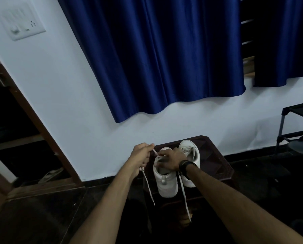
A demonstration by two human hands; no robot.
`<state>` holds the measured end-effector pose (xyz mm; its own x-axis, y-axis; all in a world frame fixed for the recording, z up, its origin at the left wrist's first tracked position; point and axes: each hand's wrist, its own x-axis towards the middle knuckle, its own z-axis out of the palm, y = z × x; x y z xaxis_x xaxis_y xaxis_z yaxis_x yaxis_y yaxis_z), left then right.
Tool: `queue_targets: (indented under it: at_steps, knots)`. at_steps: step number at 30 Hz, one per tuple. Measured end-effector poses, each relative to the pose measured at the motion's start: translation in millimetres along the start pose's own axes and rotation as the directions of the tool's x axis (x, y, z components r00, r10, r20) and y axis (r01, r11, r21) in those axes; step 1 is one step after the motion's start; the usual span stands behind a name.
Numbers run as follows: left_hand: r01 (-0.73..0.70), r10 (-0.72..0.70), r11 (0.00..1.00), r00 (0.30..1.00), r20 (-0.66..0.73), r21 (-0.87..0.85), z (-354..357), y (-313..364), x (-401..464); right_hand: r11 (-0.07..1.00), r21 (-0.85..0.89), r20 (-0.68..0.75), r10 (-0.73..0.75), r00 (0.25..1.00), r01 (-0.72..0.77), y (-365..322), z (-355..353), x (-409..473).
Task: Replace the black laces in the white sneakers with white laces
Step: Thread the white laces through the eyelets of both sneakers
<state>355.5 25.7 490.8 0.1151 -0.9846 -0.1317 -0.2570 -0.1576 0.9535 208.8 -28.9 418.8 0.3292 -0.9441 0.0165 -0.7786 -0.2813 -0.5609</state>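
Step in hand is judged to be the threading of a white lace (148, 185) through the upper eyelets of the nearer sneaker (165, 180); no black lace can be made out on either shoe, though the light is poor. The left hand (142, 155) is clenched round one run of the lace, drawn up and away to the left of the shoe, the free tail hanging below the fist past the worktop (217, 159) edge. The right hand (172, 160) is laid over the shoe's opening with fingers curled down at the eyelets; a second lace tail (186, 201) hangs beneath its wrist, but whether it is pinched cannot be told. Both sneakers are stood side by side on the small dark worktop against the wall, toes toward the wall, heels toward the person. The farther sneaker (191, 155) is seen already laced in white, loosely. The next move is judged to call for the slack to be pulled even on both sides while the shoe is held steady, before the ends are crossed. The sneakers are plain white, smooth-sided, with a heel tab; the lace is flat and pale, limp.
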Motion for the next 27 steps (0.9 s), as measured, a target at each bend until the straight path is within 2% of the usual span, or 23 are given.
queue_targets:
  at_steps: [2, 8, 13, 16, 18, 22, 27]
  knots:
    - [-0.037, 0.037, 0.999, 0.999, -0.005, -0.019, 2, 9, -5, 0.999, -0.051, -0.015, 0.010, 1.000, -0.011, -4, 0, -3]
    - [-0.132, 0.132, 0.991, 0.991, -0.025, 0.010, 0, 16, -14, 1.000, -0.007, -0.012, 0.026, 1.000, -0.026, -5, -4, -5]
    - [-0.033, 0.044, 0.979, 0.998, -0.048, 0.203, -7, -7, -20, 0.999, -0.040, -0.029, 0.000, 1.000, -0.001, -7, -2, -8]
    - [-0.051, 0.069, 0.956, 0.996, -0.051, 0.288, -8, -20, -25, 0.993, 0.117, -0.113, 0.018, 0.993, -0.005, -6, 2, -7]
    - [-0.090, 0.119, 0.962, 0.988, -0.101, 0.259, -8, -23, -25, 0.976, 0.215, -0.165, 0.059, 0.985, -0.023, -4, 0, -8]
    - [-0.119, 0.134, 0.990, 0.966, -0.221, 0.080, -10, -24, -22, 0.978, 0.205, -0.202, 0.074, 0.977, -0.032, -2, 0, -12]
    - [-0.102, 0.118, 0.993, 0.930, -0.349, 0.063, -16, -36, -7, 0.949, 0.313, -0.194, 0.018, 0.981, 0.045, 2, 2, -1]
